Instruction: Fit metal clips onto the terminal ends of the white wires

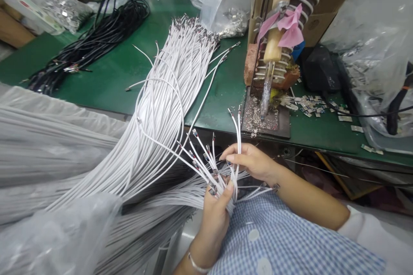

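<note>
My left hand [215, 210] is closed round a bunch of white cables [206, 171], thumb across the front. Their ends fan out above the fist, and small metal connectors show on many of them. At the right of this bunch, my right hand [251, 161] pinches one of the cables between thumb and fingers. Two cable ends [239, 129] stand up tall just left of that hand. A large bundle of white cables [174, 81] lies over the bench edge behind my hands, its tips pointing away from me.
A soldering iron [275, 43] with a pink ribbon points down onto a dark plate [267, 124] strewn with solder bits. Small metal connectors [312, 105] lie scattered on the green bench [106, 94]. Coiled black cables [97, 38] and a plastic bag of parts [230, 13] are farther back.
</note>
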Demonstrator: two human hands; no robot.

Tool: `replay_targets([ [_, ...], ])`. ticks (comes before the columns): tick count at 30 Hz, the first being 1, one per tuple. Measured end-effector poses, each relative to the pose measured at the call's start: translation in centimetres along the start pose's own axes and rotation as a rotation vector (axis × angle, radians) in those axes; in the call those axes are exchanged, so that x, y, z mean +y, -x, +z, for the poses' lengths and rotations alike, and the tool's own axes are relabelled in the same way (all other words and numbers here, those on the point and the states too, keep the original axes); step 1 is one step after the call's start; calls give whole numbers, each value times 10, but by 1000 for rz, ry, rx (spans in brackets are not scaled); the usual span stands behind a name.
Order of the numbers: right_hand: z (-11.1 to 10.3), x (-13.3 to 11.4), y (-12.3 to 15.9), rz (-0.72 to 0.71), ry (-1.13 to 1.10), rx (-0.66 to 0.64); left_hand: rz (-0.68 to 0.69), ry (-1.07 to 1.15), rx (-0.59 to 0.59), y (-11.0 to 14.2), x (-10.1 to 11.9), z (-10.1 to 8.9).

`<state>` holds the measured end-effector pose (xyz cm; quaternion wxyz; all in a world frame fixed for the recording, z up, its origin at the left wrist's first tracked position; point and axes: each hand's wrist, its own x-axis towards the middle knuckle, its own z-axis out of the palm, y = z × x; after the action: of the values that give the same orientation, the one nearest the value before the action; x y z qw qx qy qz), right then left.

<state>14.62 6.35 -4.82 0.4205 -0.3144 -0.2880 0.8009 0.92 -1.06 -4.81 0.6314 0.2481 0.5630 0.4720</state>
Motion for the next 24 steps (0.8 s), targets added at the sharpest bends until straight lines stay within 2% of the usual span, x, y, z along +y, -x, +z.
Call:
replay_targets([
  [12,-1,1,-1,1,48,-30,-17,61,-4,2,1,0],
  [24,7,8,3,-25,293,-57,58,67,31,-2,5,8],
])
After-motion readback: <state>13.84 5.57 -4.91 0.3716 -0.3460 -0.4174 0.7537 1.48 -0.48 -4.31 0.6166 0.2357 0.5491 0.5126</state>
